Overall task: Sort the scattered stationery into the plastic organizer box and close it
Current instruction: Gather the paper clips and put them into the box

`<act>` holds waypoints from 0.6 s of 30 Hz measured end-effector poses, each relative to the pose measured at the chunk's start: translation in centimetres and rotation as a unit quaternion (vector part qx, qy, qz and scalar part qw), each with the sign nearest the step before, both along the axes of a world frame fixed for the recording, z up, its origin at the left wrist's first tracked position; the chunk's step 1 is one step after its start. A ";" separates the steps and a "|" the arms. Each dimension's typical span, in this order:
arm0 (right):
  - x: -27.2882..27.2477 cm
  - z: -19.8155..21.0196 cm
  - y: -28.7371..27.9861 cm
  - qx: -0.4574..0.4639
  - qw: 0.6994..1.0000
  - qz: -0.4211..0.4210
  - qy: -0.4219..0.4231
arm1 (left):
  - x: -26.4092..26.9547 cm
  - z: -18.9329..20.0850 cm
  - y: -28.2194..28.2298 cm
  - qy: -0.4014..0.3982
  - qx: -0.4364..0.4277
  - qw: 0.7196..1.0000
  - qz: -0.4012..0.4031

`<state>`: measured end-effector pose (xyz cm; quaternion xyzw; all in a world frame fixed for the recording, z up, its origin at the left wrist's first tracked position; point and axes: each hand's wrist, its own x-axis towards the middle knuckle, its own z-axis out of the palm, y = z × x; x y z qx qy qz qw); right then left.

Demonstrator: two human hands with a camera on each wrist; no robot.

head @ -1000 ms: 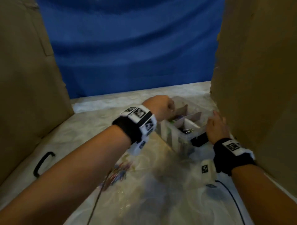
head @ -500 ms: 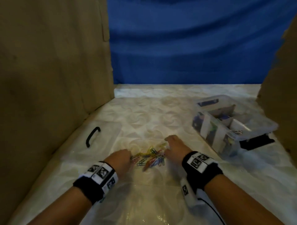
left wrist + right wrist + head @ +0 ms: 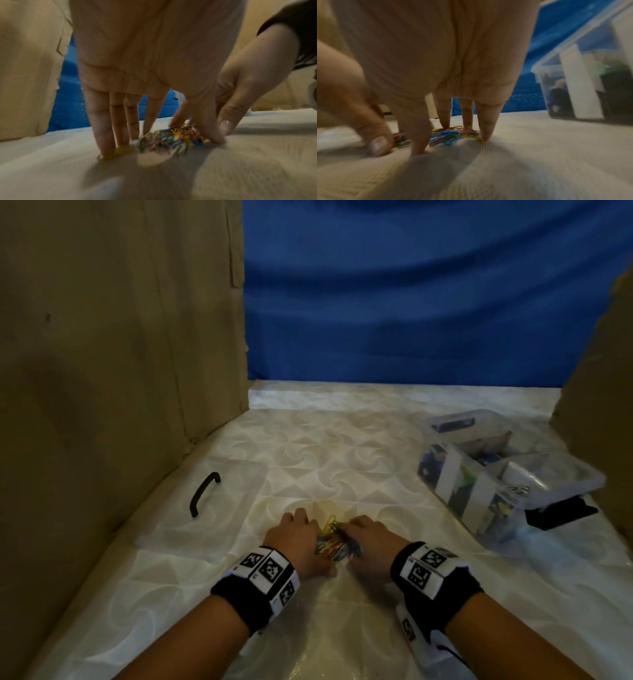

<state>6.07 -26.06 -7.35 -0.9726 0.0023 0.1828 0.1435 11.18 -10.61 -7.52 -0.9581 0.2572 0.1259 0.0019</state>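
Observation:
A heap of coloured paper clips (image 3: 337, 542) lies on the white tablecloth between my two hands. My left hand (image 3: 310, 529) presses against its left side with straight fingers, tips on the cloth (image 3: 106, 147). From the right, my right hand (image 3: 352, 529) closes in the same way, with its fingertips (image 3: 484, 136) on the clips (image 3: 447, 136). Neither hand grips anything. The clear organizer box (image 3: 568, 491) stands open at the right, with stationery in its compartments. Its clear lid (image 3: 236, 501) with a black handle lies flat at the left.
Cardboard walls stand at the left (image 3: 120, 371) and at the far right (image 3: 609, 371), with a blue cloth (image 3: 411, 302) behind. A black latch (image 3: 561, 511) sticks out from the box's near end. Bare tablecloth (image 3: 342, 446) stretches beyond the clips.
Both hands left the box and came down on either side of the spread clips. They have since moved closer together and bunched the clips into a tighter heap.

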 end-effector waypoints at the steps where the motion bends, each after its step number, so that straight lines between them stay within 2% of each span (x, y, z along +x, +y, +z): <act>1: -0.1 0.1 0.5 -0.027 1.000 0.013 0.003 | 0.1 0.1 -0.2 0.002 0.006 1.000 -0.009; 4: -0.2 0.1 2.3 -0.091 0.996 0.009 -0.004 | 0.1 0.4 -0.3 -0.008 -0.011 0.999 -0.029; 9: -0.3 -0.2 3.6 -0.119 0.991 -0.020 -0.059 | 0.4 0.5 -0.1 -0.018 -0.037 0.998 -0.039; 15: -0.2 0.4 2.4 -0.082 0.992 -0.026 -0.092 | 0.6 0.6 -0.1 -0.010 -0.043 0.998 -0.042; 18: -0.4 0.4 1.5 -0.042 0.991 -0.060 -0.111 | 0.8 0.6 0.3 -0.007 -0.056 0.997 -0.044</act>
